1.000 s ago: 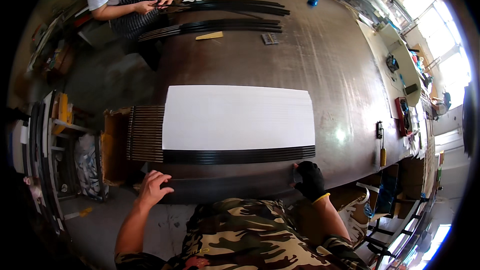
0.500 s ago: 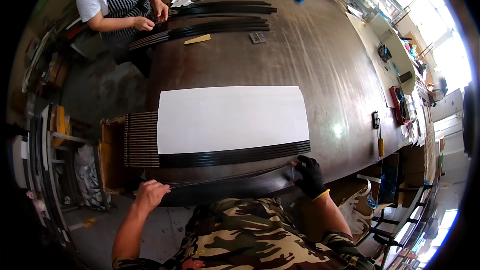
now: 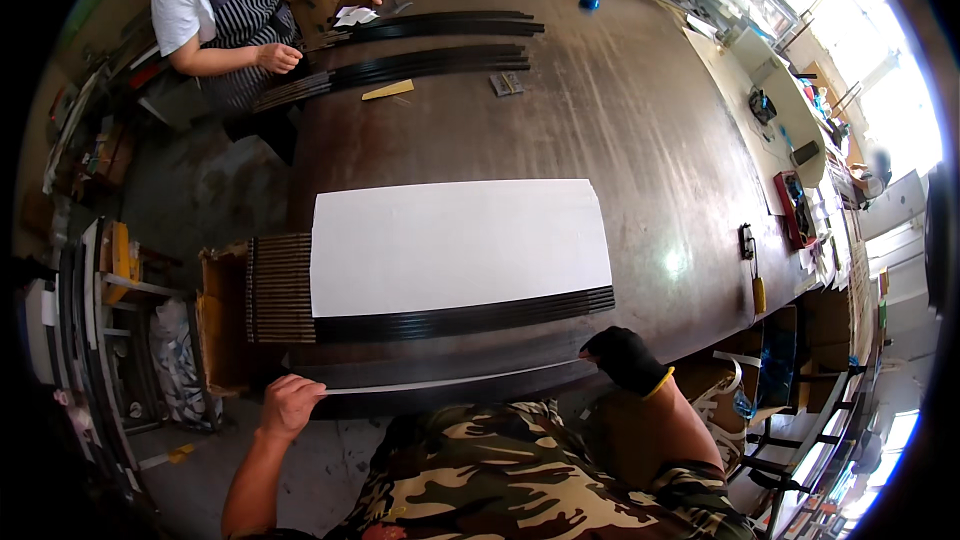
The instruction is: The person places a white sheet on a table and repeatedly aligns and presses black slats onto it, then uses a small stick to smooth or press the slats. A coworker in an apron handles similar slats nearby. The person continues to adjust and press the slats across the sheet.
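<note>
At the table's near edge lies a long, thin black sheet [image 3: 450, 358]; a pale line runs lengthwise across it from hand to hand. My bare left hand [image 3: 291, 407] pinches it at the left end of that line. At the right end, my right hand [image 3: 628, 358], in a black glove with a yellow cuff edge, grips it with curled fingers. Whether the pale line is the sheet's edge or a separate strip, I cannot tell. Just beyond lies a row of black rods [image 3: 470, 316], largely covered by a white rectangular board [image 3: 460, 248]; their brownish ends [image 3: 280, 287] stick out at the left.
A co-worker in a striped apron [image 3: 240, 55] stands at the far left beside two bundles of black rods [image 3: 430, 62]. A cardboard box [image 3: 222, 320] adjoins the table's left edge. A yellow-handled tool [image 3: 758, 292] and a red tray [image 3: 796, 210] lie at the right.
Both my hands have shifted slightly toward me, and the pale line now shows along the black sheet. One of the co-worker's hands has reached away to the right, apart from the other.
</note>
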`<state>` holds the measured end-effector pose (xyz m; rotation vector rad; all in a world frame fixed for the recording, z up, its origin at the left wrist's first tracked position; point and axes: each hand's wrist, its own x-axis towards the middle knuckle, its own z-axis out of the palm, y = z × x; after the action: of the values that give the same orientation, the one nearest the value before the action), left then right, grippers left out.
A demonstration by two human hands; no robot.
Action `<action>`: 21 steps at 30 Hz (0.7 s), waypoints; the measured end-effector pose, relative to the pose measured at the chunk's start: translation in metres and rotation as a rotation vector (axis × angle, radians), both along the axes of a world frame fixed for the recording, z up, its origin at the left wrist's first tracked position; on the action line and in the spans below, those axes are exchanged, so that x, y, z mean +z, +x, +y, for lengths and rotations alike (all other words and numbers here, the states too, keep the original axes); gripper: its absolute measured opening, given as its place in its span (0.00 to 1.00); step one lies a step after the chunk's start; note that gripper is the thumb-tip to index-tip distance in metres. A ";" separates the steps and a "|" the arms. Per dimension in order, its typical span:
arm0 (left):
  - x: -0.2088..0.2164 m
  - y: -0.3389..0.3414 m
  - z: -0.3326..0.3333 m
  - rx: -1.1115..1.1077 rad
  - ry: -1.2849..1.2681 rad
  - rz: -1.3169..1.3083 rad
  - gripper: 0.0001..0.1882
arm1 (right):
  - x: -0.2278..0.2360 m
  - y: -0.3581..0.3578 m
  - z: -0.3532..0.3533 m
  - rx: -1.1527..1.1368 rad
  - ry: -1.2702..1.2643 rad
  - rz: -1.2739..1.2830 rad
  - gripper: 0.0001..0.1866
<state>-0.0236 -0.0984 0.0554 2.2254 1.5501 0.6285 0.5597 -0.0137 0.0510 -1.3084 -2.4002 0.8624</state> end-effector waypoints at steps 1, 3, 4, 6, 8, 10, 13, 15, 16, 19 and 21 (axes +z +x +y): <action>0.006 0.000 0.001 0.030 0.002 -0.010 0.05 | 0.003 0.002 0.000 -0.007 -0.060 0.003 0.13; 0.021 -0.005 0.006 0.090 0.002 -0.030 0.05 | 0.023 0.002 0.006 -0.308 -0.199 0.252 0.13; 0.023 -0.011 0.009 0.157 0.025 -0.060 0.08 | 0.032 0.001 0.012 -0.456 -0.270 0.379 0.14; 0.030 -0.009 0.026 0.346 0.057 -0.218 0.09 | 0.025 0.015 0.031 -0.546 -0.086 0.308 0.12; 0.009 -0.010 0.043 0.468 0.182 -0.373 0.09 | 0.021 0.010 0.054 -0.664 0.004 0.381 0.10; -0.018 0.011 0.065 0.609 0.310 -0.514 0.10 | -0.012 0.011 0.079 -0.766 0.274 0.441 0.09; -0.059 0.046 0.094 0.818 0.221 -1.067 0.07 | -0.035 0.017 0.095 -1.050 0.008 0.735 0.09; -0.066 0.059 0.098 0.897 -0.067 -1.364 0.07 | -0.041 0.018 0.100 -1.121 -0.265 0.884 0.11; -0.066 0.064 0.097 0.833 -0.108 -1.373 0.07 | -0.042 0.021 0.094 -1.118 -0.313 0.917 0.10; -0.055 0.060 0.089 0.738 -0.266 -1.447 0.08 | -0.046 0.032 0.079 -1.207 -0.411 0.910 0.11; -0.049 0.052 0.080 0.674 -0.355 -1.452 0.11 | -0.056 0.036 0.074 -1.252 -0.391 0.814 0.11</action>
<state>0.0289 -0.0179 0.0060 0.4768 1.2636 1.4956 0.5953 0.0600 -0.0053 -1.7181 -0.5717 1.0886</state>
